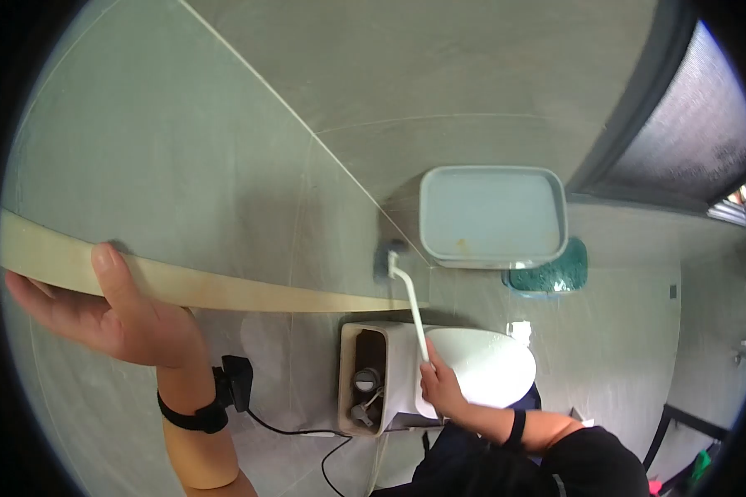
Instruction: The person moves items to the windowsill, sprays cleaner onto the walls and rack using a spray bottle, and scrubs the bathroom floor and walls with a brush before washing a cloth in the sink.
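My left hand (141, 319) is closed around a long cream-coloured board (224, 290), thumb on one side and fingers on the other. The board narrows away towards the far end, beside the toilet tank. In my right hand (442, 388) is the white handle of a scrub brush (410, 294). Its dark bristle head (387, 258) is by the grey wall tiles, past the board's far edge; whether it touches them I cannot tell. Below the brush is a white toilet (489, 364) with its lid down. Its tank (348, 377) is uncovered, and the fittings inside show.
A light blue-grey plastic tub (493, 211) stands beyond the toilet, with a green textured item (559, 269) beside it. A dark-framed frosted panel (688, 124) is at upper right. A black cable (286, 428) runs from a device (236, 381) on my left wrist.
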`<state>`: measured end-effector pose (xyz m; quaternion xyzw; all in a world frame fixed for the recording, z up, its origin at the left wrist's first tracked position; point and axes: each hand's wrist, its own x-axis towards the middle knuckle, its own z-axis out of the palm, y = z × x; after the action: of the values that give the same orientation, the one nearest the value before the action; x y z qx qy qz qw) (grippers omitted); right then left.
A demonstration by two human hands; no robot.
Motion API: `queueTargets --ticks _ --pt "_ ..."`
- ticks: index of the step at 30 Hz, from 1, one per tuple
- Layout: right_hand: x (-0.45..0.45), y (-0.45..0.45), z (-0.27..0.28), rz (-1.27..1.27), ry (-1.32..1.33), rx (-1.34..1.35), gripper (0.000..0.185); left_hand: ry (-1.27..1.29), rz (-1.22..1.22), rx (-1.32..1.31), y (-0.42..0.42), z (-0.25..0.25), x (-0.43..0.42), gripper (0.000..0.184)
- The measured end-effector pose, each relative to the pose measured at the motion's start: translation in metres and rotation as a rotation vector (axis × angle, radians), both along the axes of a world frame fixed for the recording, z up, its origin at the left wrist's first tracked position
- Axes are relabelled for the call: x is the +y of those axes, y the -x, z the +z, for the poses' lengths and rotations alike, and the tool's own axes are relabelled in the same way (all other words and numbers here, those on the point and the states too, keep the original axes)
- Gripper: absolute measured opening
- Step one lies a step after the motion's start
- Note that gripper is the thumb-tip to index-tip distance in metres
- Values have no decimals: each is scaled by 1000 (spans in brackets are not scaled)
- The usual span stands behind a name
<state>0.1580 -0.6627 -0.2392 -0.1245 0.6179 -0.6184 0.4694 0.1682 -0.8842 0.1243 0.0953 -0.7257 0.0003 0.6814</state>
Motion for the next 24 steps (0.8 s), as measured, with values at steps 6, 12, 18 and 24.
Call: queueTargets --ticks 6,12,18,24 --pt "-41 29 -55 -168 63 532 56 28 -10 -20 0 -2 -5 69" --pt "2 -10 -74 1 -77 -346 52 100 297 -179 -13 -67 -31 81" --pt "-104 79 -227 -94 -325 -484 31 130 336 -257 -50 -50 -44 72" --pt "-93 62 -255 203 -464 -58 36 383 293 -298 -37 -39 -55 57"
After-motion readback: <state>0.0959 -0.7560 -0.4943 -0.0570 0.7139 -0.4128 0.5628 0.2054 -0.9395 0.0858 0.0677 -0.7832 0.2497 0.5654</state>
